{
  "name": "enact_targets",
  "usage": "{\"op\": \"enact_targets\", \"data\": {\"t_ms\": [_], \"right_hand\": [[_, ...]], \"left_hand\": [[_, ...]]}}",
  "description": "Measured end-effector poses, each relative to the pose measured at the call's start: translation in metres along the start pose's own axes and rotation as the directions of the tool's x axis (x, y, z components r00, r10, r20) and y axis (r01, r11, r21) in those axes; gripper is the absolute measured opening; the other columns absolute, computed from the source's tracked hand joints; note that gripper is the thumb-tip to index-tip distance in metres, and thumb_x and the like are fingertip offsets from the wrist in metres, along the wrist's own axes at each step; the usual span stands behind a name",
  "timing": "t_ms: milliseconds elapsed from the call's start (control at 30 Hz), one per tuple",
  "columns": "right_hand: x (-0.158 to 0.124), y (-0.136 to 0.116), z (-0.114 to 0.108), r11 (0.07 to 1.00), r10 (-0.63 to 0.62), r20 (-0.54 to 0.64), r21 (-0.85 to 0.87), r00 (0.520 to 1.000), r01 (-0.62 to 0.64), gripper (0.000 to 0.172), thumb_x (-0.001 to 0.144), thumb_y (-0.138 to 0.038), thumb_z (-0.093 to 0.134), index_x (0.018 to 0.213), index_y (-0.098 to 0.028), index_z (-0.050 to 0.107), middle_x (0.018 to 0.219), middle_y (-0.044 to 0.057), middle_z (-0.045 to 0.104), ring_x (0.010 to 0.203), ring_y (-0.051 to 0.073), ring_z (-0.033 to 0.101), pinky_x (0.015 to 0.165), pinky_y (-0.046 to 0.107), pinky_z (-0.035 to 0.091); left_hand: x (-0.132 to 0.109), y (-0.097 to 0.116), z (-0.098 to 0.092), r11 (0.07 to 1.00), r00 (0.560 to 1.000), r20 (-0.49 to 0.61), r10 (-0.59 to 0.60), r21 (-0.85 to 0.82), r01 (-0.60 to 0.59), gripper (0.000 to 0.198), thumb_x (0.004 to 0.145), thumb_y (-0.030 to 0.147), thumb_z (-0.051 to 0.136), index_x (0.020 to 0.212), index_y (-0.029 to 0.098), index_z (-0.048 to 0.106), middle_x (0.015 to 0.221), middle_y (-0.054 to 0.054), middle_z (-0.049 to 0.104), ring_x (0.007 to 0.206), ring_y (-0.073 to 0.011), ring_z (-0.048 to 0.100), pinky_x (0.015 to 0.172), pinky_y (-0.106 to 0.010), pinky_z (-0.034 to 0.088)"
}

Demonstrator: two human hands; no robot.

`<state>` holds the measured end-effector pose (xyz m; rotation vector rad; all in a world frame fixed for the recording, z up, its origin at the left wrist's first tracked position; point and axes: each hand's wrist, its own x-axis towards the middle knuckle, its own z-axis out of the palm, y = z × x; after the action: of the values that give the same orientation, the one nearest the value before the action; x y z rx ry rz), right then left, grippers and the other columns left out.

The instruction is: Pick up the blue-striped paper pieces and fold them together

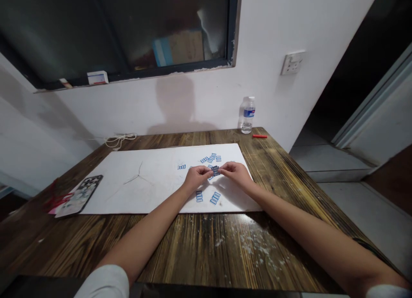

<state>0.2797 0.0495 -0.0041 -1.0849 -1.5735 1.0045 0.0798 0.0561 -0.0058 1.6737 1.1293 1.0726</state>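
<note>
A: Hands?
B: Left hand (197, 178) pinched on the dark piece (215, 171), at its nine o'clock. Right hand (238, 174) clamped on it too, at three.
A: Piece where?
B: Between the fingertips, right part of the white board (164, 191). Lifted or touching, can't tell.
A: Around it?
B: Blue pieces (215, 198) flat on the board at twelve, nine, seven and six. Wire (138, 175) farther out at nine.
A: Off the board?
B: Bottle (247, 118) upright at one, red pen (259, 136) at two, both on the table (193, 251).
</note>
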Motion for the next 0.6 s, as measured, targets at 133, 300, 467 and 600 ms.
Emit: {"op": "enact_targets", "data": {"t_ms": [133,300,467,600], "right_hand": [[-0.0007,0.0015,-0.0005,0.999,0.003,0.001,-0.033,1.0,-0.003,0.029,0.07,-0.047,0.07,0.071,-0.018,0.068,0.071,0.004,0.07,0.065,0.017,0.061,0.061,0.028,0.044],[-0.0003,0.0048,0.0005,0.999,-0.006,0.031,-0.034,0.999,0.007,0.031,0.071,-0.049,0.069,0.074,-0.018,0.068,0.073,0.004,0.07,0.068,0.017,0.062,0.063,0.028,0.046],[-0.0009,0.0058,0.0021,1.0,-0.011,0.025,-0.018,1.0,0.012,0.031,0.071,-0.049,0.069,0.074,-0.018,0.067,0.073,0.004,0.07,0.069,0.017,0.061,0.064,0.027,0.046],[-0.0031,0.0026,0.0033,0.999,-0.028,0.016,-0.04,0.999,0.028,0.03,0.073,-0.048,0.068,0.073,-0.018,0.067,0.072,0.003,0.069,0.067,0.017,0.061,0.064,0.027,0.045]], "left_hand": [[-0.0007,0.0023,0.0,1.0,1.0,0.021,-0.017,-0.02,0.018,0.03,0.067,0.044,0.076,0.073,0.015,0.073,0.069,-0.004,0.069,0.065,-0.0168,0.061,0.062,-0.027,0.046],[-0.0006,0.0032,-0.0006,0.999,0.998,0.065,-0.007,-0.031,0.009,0.033,0.068,0.047,0.076,0.074,0.015,0.073,0.07,-0.004,0.069,0.066,-0.0165,0.061,0.06,-0.026,0.045],[-0.0002,0.0008,-0.0007,0.999,0.998,0.064,-0.018,-0.039,0.02,0.037,0.066,0.05,0.077,0.077,0.015,0.073,0.071,-0.004,0.069,0.065,-0.0152,0.06,0.06,-0.026,0.045],[-0.0011,0.0035,-0.0001,1.0,0.999,0.038,0.013,-0.011,-0.013,0.035,0.063,0.047,0.08,0.073,0.015,0.071,0.071,-0.003,0.069,0.065,-0.0149,0.059,0.062,-0.027,0.046]]}}
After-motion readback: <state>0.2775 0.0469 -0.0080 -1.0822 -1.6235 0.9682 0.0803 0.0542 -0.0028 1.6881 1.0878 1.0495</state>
